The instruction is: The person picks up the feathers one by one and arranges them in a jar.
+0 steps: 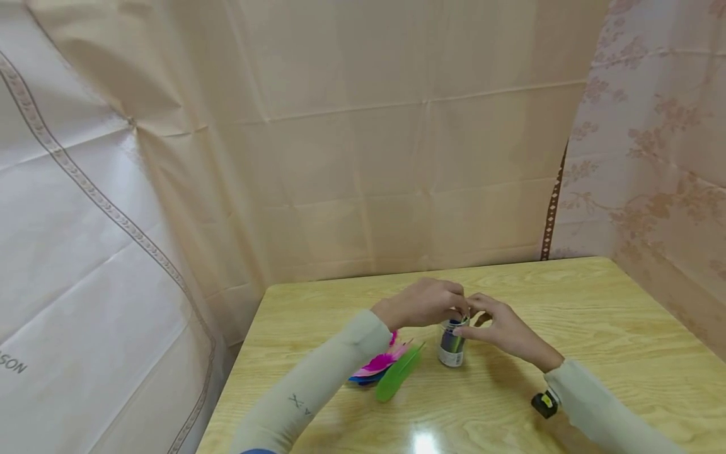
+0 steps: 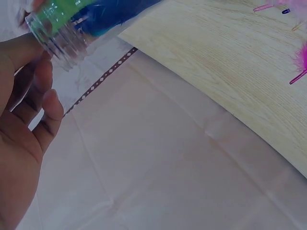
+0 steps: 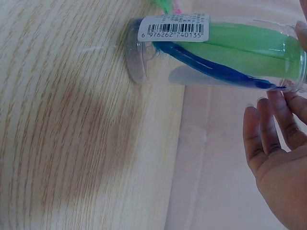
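A clear plastic jar (image 1: pixel 452 354) stands upright on the table with a green feather (image 3: pixel 249 45) and a dark blue feather (image 3: pixel 211 67) inside it. Its barcode label (image 3: pixel 173 28) shows near the base. My right hand (image 1: pixel 505 331) grips the jar near its mouth, the thumb across the front. From above, my left hand (image 1: pixel 425 304) reaches to the mouth with bent fingers; the fingertips are hidden, so whether they pinch anything is unclear. Left of the jar lie a loose green feather (image 1: pixel 399 376), magenta feathers (image 1: pixel 380 362) and blue feathers (image 1: pixel 368 378).
The light wood table (image 1: pixel 488 416) ends at a far edge against a beige curtain (image 1: pixel 363 157). Patterned sheeting (image 1: pixel 658 157) hangs on the right and pale sheeting (image 1: pixel 68 265) on the left. A small black device (image 1: pixel 544 404) sits by the right sleeve cuff.
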Demonstrator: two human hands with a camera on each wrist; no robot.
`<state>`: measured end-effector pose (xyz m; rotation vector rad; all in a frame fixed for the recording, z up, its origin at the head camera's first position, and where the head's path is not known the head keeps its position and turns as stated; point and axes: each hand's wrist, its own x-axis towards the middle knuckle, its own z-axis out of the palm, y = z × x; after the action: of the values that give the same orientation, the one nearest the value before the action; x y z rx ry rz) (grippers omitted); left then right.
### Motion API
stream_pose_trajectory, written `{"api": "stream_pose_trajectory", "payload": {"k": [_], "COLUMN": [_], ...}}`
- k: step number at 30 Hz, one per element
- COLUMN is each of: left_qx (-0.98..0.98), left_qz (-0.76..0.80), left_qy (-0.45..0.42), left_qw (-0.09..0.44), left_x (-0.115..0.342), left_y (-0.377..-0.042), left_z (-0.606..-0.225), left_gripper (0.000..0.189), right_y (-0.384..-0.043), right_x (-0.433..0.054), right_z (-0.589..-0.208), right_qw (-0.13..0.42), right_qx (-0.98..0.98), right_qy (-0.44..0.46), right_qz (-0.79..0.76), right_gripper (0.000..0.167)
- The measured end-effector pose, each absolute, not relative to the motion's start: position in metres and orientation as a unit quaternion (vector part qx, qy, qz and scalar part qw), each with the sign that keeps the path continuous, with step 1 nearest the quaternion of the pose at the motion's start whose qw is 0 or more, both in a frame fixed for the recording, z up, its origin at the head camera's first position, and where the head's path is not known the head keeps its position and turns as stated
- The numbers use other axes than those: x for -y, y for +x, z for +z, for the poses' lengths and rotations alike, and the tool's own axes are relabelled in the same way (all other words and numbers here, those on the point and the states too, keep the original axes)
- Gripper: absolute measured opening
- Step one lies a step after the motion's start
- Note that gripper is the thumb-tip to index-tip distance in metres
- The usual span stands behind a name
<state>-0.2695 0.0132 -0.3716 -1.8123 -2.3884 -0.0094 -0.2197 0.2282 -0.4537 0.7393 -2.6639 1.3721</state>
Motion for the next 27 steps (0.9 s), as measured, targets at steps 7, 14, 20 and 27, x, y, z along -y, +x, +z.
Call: {"api": "stream_pose_trajectory", "payload": {"k": [7, 14, 20, 27], "left_qx": [0.800, 0.806, 0.815, 0.837], "left_qz": [-0.038, -0.049, -0.050, -0.050], "left_qy": [-0.589, -0.576, -0.560, -0.530], "left_qw": [0.105, 0.131, 0.141, 0.127], "left_x": [0.000, 0.018, 0.039, 0.069], "left_y": [-0.272, -0.275, -0.278, -0.278], "left_z": [-0.370, -0.371, -0.378, -0.389], "left_gripper": [0.017, 0.017, 0.013, 0.011], "right_y": [-0.219, -0.220, -0.220, -0.220], "right_x": [-0.227, -0.226, -0.225, -0.225], "right_z": [-0.453, -0.456, -0.455, -0.457], "right_qw": [0.029, 0.023, 0.025, 0.030], "right_qx": [0.861, 0.864, 0.863, 0.864], "right_qy": [0.236, 0.222, 0.219, 0.220], "right_qz": [0.449, 0.451, 0.455, 0.453], "right_gripper": [0.057, 0.062, 0.064, 0.065]}}
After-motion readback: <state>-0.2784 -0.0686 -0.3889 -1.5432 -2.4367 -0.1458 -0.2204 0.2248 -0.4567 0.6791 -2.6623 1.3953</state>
